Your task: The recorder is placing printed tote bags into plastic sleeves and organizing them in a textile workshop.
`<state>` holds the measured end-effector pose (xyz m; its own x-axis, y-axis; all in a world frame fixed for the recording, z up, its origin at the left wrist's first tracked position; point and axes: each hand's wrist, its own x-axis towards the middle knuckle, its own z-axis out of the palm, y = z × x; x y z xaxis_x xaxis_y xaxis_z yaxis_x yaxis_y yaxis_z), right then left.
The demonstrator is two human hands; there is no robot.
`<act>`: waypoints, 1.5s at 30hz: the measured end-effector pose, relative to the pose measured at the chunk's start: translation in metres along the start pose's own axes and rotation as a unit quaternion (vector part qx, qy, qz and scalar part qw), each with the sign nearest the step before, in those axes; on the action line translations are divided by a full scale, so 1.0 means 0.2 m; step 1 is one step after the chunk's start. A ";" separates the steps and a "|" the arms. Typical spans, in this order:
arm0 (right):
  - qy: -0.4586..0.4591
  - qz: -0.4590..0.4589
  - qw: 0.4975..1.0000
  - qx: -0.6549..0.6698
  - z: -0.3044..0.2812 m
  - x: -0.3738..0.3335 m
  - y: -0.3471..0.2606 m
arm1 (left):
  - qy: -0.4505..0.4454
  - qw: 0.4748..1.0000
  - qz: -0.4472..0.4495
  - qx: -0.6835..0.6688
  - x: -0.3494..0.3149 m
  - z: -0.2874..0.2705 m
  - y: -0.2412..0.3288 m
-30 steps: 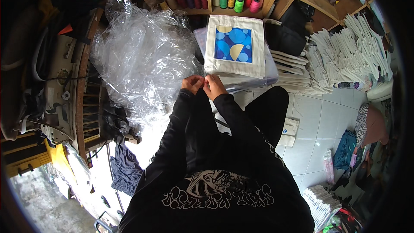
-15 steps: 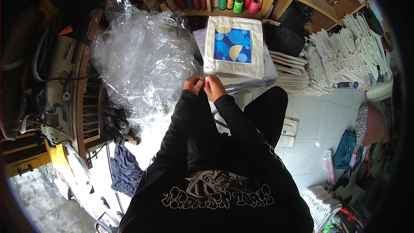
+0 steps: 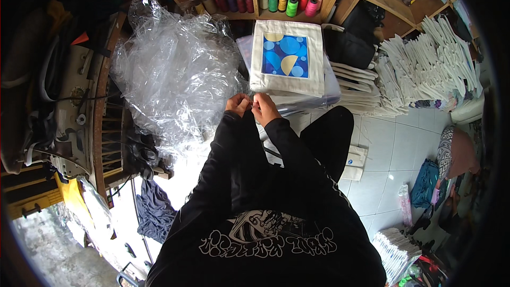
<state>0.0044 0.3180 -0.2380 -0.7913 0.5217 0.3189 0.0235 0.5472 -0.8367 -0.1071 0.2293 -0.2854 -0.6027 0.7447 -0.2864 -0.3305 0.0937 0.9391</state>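
Note:
My left hand (image 3: 239, 104) and my right hand (image 3: 263, 109) meet above my lap, fingertips pinched close together. Whatever sits between the fingers is too small to make out. Just beyond them lies a cream cloth bag (image 3: 287, 82) with a blue panel of circles on its front. The bag rests flat on a stack of clear plastic sleeves (image 3: 332, 93). Left of my hands spreads a large crumpled heap of clear plastic bags (image 3: 180, 69).
Shelves (image 3: 239, 16) of thread spools stand at the back. Piles of folded cream bags (image 3: 430, 61) fill the right side. A sewing machine (image 3: 74, 111) is at the left. A small cream bag (image 3: 355, 162) lies on the tiled floor (image 3: 380, 151), with a teal cloth (image 3: 425, 185) farther right.
Both hands keep nearly the same place, with only slight finger movement. The bag and the heap of plastic have not visibly moved.

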 end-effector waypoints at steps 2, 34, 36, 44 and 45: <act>0.017 -0.016 1.000 -0.004 -0.02 0.00 0.00 | -0.006 1.000 -0.010 0.008 0.00 -0.01 0.01; 0.001 0.035 0.999 0.033 -0.06 0.00 0.03 | 0.037 0.987 -0.077 -0.135 -0.08 0.06 0.03; -0.004 0.036 0.999 0.035 -0.09 0.00 0.02 | 0.035 0.988 -0.074 -0.127 -0.08 0.07 0.05; -0.013 0.022 0.999 0.027 -0.19 0.00 -0.01 | 0.057 0.985 -0.088 -0.141 -0.06 0.04 0.05; -0.016 0.022 0.999 0.023 -0.21 0.00 -0.02 | 0.056 0.984 -0.088 -0.142 -0.05 0.03 0.04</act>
<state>0.0301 0.3430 -0.2164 -0.8087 0.5237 0.2679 0.0310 0.4927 -0.8696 -0.0985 0.2265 -0.2731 -0.5895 0.6543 -0.4737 -0.6164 0.0148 0.7873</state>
